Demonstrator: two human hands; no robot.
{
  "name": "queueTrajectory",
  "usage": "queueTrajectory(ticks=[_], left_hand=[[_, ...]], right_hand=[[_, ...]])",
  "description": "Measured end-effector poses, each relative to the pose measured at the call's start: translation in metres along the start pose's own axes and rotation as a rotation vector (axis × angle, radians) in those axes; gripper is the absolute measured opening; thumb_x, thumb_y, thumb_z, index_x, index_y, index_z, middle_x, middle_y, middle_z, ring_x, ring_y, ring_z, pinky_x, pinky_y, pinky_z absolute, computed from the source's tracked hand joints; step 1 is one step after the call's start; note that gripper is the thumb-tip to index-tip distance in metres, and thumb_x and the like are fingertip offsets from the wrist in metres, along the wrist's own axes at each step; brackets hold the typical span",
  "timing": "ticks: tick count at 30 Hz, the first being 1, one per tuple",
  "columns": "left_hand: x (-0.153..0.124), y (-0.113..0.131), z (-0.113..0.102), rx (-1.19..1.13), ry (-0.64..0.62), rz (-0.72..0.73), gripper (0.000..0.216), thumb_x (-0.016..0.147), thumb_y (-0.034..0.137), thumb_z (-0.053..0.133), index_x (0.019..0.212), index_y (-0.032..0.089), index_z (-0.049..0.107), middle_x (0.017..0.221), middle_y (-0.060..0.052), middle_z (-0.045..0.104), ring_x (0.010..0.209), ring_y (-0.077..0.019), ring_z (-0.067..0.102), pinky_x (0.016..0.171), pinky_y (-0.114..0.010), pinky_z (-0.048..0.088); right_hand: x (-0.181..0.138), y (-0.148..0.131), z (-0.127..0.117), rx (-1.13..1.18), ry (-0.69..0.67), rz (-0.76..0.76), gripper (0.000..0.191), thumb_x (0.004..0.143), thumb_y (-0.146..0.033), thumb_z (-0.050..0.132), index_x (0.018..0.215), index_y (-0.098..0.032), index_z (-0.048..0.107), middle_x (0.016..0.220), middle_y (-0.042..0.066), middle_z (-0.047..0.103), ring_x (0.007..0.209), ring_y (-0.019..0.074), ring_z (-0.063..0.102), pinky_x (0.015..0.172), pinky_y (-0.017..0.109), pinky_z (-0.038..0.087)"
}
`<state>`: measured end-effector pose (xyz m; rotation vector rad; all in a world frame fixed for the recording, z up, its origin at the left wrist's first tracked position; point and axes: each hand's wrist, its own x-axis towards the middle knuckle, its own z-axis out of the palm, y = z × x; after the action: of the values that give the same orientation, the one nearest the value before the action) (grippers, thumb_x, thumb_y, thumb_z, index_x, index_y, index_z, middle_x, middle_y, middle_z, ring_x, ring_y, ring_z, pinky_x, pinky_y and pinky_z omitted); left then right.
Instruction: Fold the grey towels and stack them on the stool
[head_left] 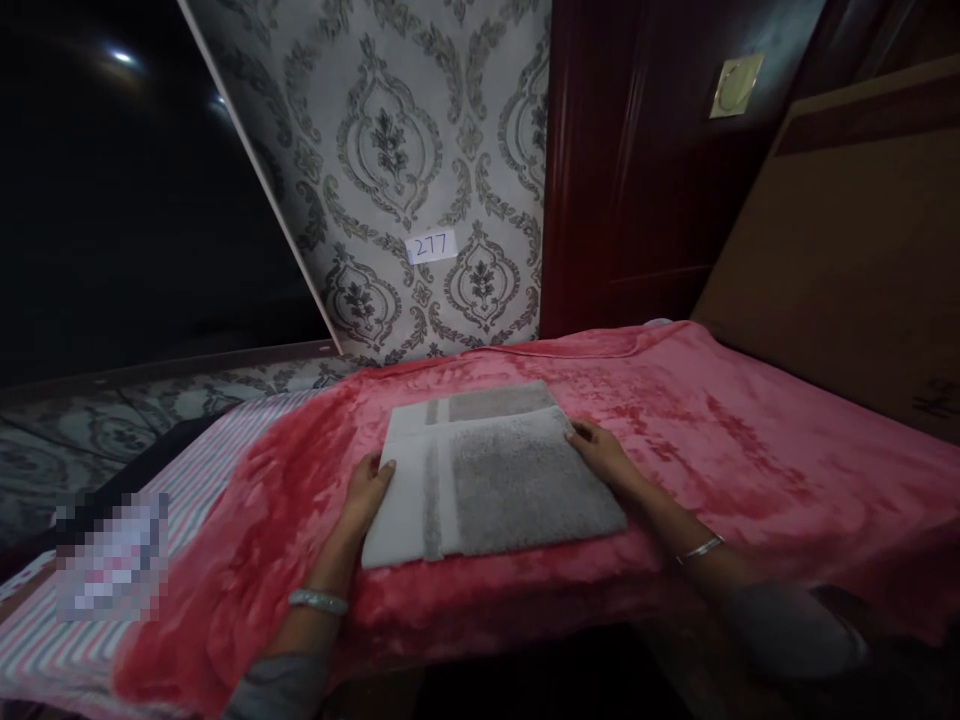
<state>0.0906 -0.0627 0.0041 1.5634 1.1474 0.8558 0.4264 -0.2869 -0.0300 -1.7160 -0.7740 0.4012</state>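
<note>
A grey towel (525, 490) with white bands lies on a pink plush blanket (750, 460), folded, with a crease across its upper part. My left hand (367, 487) grips the white left edge, thumb on top and the other fingers mostly hidden behind and under the cloth. At the opposite edge, my right hand (600, 450) pinches the upper right side near the crease; some fingertips are out of sight beneath it.
A striped cloth (202, 490) shows left of the blanket, with a blurred-out patch (112, 557) over it. Behind stand a dark screen (135, 200), a patterned wall with a paper label (431, 246) reading 277, and a large cardboard box (855, 250) at the right.
</note>
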Motion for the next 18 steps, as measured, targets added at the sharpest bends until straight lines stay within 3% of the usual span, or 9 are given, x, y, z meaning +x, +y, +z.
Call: queueTrajectory(ticks=[4,9,12,14,16,18], left_hand=[[-0.008,-0.004,0.004,0.089,0.039,0.123,0.033,0.064,0.045,0.067,0.082,0.018,0.063,0.080,-0.006,0.071,0.079,-0.0246,0.067,0.071,-0.034,0.052],[-0.010,-0.005,0.001,0.235,0.089,0.166,0.032,0.066,0.049,0.062,0.078,0.019,0.062,0.073,-0.004,0.069,0.071,-0.0233,0.065,0.065,-0.033,0.052],[-0.004,0.000,-0.001,0.330,0.109,0.155,0.025,0.066,0.043,0.062,0.076,0.019,0.062,0.071,-0.004,0.067,0.074,-0.0254,0.066,0.070,-0.037,0.053],[-0.002,0.008,0.002,0.390,0.138,0.178,0.027,0.067,0.036,0.063,0.086,0.017,0.065,0.087,-0.008,0.070,0.091,-0.0292,0.066,0.084,-0.041,0.053],[-0.003,0.018,0.010,0.508,0.138,0.284,0.040,0.070,0.032,0.063,0.106,0.014,0.065,0.115,-0.015,0.068,0.115,-0.0322,0.060,0.101,-0.045,0.046],[-0.009,0.027,0.025,0.680,0.033,0.448,0.051,0.079,0.033,0.060,0.126,0.012,0.059,0.139,-0.020,0.056,0.132,-0.0324,0.049,0.113,-0.046,0.037]], right_hand=[[-0.013,0.005,-0.003,-0.167,0.058,-0.166,0.032,0.074,-0.034,0.057,0.098,-0.020,0.072,0.103,0.008,0.073,0.096,0.0253,0.065,0.090,0.040,0.050],[-0.016,0.007,-0.011,-0.323,0.008,-0.130,0.035,0.080,-0.041,0.053,0.097,-0.017,0.072,0.093,0.009,0.073,0.085,0.0252,0.066,0.078,0.038,0.052],[-0.009,0.001,-0.013,-0.444,-0.040,-0.116,0.041,0.080,-0.039,0.054,0.108,-0.013,0.070,0.097,0.013,0.072,0.089,0.0274,0.067,0.081,0.039,0.053],[-0.006,-0.008,-0.008,-0.542,-0.005,-0.213,0.047,0.081,-0.036,0.055,0.119,-0.011,0.066,0.113,0.016,0.070,0.105,0.0299,0.065,0.094,0.043,0.051],[-0.005,-0.020,0.004,-0.625,0.009,-0.369,0.050,0.085,-0.036,0.052,0.129,-0.012,0.062,0.129,0.018,0.064,0.122,0.0311,0.057,0.106,0.046,0.043],[-0.010,-0.033,0.023,-0.700,-0.053,-0.487,0.053,0.091,-0.037,0.045,0.137,-0.013,0.056,0.142,0.018,0.055,0.133,0.0309,0.049,0.113,0.049,0.037]])
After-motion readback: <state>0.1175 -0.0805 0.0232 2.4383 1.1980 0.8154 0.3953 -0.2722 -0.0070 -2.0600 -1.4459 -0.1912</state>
